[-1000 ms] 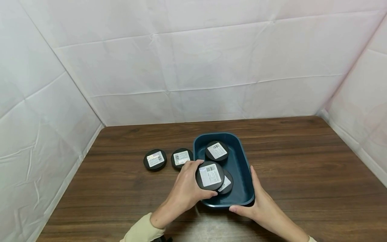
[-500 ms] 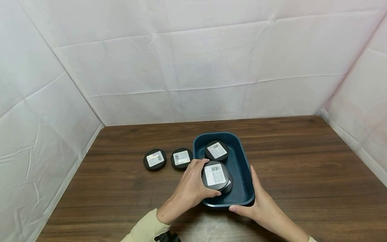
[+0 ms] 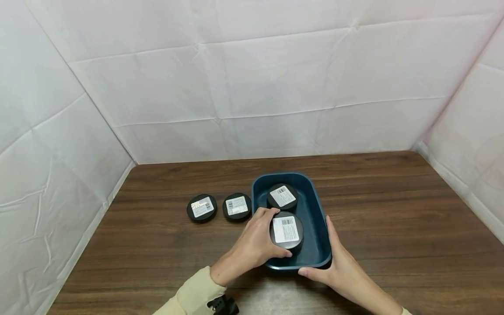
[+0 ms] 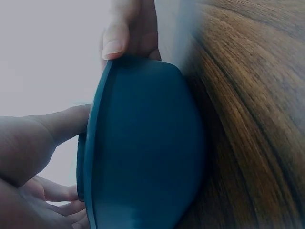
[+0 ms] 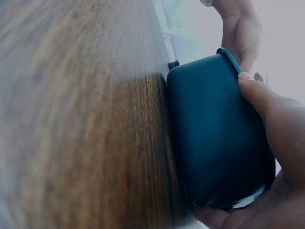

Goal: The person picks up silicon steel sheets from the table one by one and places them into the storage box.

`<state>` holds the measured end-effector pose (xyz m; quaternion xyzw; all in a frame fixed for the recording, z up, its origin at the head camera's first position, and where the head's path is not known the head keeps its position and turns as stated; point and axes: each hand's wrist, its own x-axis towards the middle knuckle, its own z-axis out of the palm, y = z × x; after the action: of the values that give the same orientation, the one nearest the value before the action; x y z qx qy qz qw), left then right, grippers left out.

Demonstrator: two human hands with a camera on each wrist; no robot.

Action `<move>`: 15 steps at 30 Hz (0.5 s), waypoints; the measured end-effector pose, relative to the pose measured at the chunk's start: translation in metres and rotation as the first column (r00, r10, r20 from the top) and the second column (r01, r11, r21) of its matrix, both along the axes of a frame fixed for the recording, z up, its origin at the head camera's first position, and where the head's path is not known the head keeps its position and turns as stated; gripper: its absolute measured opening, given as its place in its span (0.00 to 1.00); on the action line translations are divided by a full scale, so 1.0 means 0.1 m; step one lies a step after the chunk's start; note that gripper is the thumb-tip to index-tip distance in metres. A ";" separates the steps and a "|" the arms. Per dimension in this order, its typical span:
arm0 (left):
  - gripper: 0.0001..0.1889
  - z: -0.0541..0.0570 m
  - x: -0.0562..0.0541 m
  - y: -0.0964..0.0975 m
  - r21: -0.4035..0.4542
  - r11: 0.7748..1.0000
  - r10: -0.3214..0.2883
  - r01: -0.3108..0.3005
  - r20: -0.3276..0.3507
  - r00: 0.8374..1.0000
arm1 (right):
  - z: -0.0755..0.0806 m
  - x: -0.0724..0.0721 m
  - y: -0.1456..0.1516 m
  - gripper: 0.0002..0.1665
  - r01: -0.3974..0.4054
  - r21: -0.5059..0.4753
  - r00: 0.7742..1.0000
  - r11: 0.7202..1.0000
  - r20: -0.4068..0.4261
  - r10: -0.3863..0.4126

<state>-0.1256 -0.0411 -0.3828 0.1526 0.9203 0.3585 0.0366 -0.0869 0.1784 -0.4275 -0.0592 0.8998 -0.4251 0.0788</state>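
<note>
Wooden counter (image 3: 393,218) under white-draped walls. Blue tray (image 3: 317,227) near centre, clasped at its near right corner by right hand (image 3: 342,262). Left hand (image 3: 256,243) curled around labelled black tin (image 3: 286,230), low inside tray's near end atop another tin. Risk: released off-centre, could slide off and rattle against far tin (image 3: 282,196). Two more tins (image 3: 201,207) left of tray.

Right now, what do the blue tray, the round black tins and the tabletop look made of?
Blue tray: likely moulded plastic, matte dark teal, with rounded corners and a thin rolled rim.
Round tin gripped by the left hand: black with a semi-matte sheen and a white paper barcode label; metal or plastic, can't tell.
Tabletop: dark wood grain, smooth, possibly laminate.
</note>
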 end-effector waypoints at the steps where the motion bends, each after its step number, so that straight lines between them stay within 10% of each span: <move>1: 0.49 0.00 0.00 0.01 -0.008 1.000 -0.002 0.002 -0.004 1.000 | 0.00 0.00 0.00 0.82 0.004 0.003 1.000 1.000 -0.002 -0.004; 15: 0.50 -0.01 -0.01 0.12 -0.061 0.998 0.006 -0.006 0.000 1.000 | 0.00 0.01 0.00 0.81 0.009 0.013 1.000 1.000 -0.020 -0.009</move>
<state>-0.1264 -0.0293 -0.3841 0.1485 0.9313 0.3304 0.0399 -0.0861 0.1781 -0.4278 -0.0589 0.9035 -0.4190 0.0681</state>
